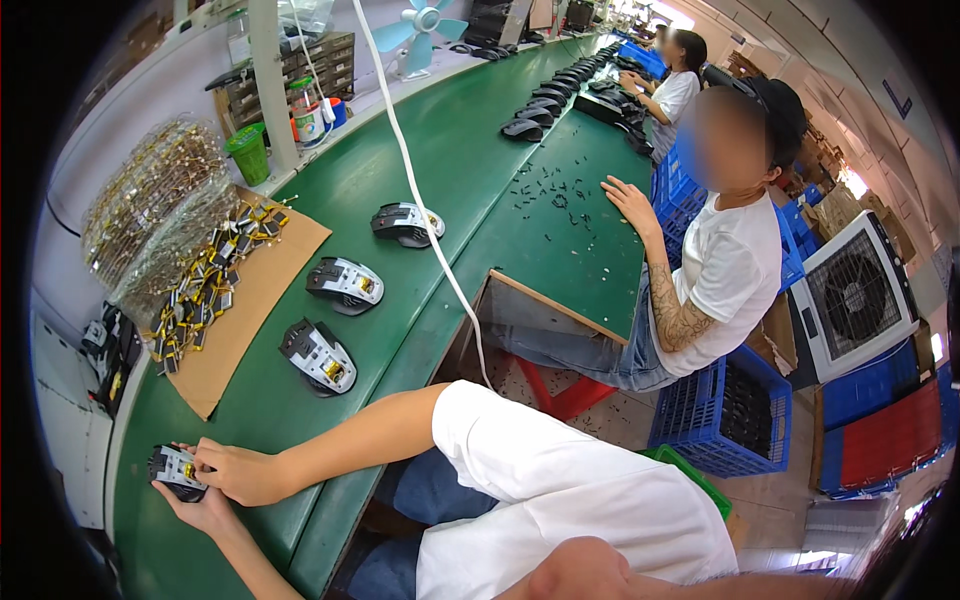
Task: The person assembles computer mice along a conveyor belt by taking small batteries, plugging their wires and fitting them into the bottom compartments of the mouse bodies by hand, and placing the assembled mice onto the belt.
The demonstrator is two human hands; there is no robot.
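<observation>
The mouse [177, 471] is an open shell, black and grey, with a yellow part showing inside; it sits between both hands on the green belt [300, 420]; the left hand [200, 510] cups it from below; the right hand [240, 472] grips its far side.

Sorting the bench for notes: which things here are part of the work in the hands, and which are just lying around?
In hand: open mouse shell, held by left hand and right hand; three more shells; small yellow parts on cardboard.
Lying about: green cup, fan, white cable.
</observation>
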